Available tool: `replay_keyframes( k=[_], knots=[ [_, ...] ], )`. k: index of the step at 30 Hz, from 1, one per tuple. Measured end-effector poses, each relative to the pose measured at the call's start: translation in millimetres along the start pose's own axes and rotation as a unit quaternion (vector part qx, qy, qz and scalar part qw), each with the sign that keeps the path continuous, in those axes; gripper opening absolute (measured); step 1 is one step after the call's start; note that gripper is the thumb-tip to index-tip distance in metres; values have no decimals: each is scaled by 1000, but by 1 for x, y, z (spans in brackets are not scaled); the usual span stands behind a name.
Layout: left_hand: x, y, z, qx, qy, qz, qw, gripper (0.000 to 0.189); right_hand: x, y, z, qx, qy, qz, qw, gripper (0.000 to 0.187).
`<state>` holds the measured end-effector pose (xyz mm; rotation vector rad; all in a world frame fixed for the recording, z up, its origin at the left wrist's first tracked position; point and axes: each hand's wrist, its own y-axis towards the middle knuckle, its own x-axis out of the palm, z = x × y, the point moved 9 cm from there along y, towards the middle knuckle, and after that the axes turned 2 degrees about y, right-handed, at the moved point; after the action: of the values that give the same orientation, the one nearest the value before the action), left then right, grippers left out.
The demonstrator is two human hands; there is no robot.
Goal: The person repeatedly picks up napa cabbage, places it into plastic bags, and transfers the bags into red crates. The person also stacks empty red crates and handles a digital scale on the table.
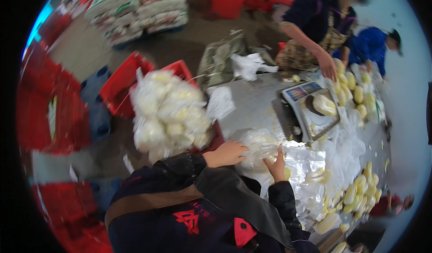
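Note:
A clear plastic bag (258, 144), with pale contents blurred inside, lies at the near edge of the metal table (248, 102). My left hand (226, 153) holds it from the left, fingers curled at its side. On the right, my right hand (277, 165) grips the same bag between spread thumb and fingers. Flat clear plastic bags (303, 158) are spread just right of it. Beyond them stands a digital weighing scale (312, 124), with one peeled napa cabbage (324, 105) on its pan.
Bagged cabbages (168, 107) heap over a red crate (116, 91) to the left. Loose cabbages (361, 192) pile at the right, with more (342, 84) beyond the scale. A co-worker's hand (326, 65) reaches beside the scale. Stacked sacks (141, 10) stand on the floor behind.

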<state>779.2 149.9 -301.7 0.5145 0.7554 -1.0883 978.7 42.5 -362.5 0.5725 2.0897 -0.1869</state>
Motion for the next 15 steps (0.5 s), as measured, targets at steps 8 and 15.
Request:
replay_keyframes(
  k=[8, 15],
  knots=[
    [67, -110, 49, -123, -2, -91, 988, 36, 11, -5, -18, -44, 3, -15, 999, 55],
    [113, -237, 76, -261, -18, -66, 963, 35, 37, -44, 8, 2, 150, 42, 988, 44]
  ],
)
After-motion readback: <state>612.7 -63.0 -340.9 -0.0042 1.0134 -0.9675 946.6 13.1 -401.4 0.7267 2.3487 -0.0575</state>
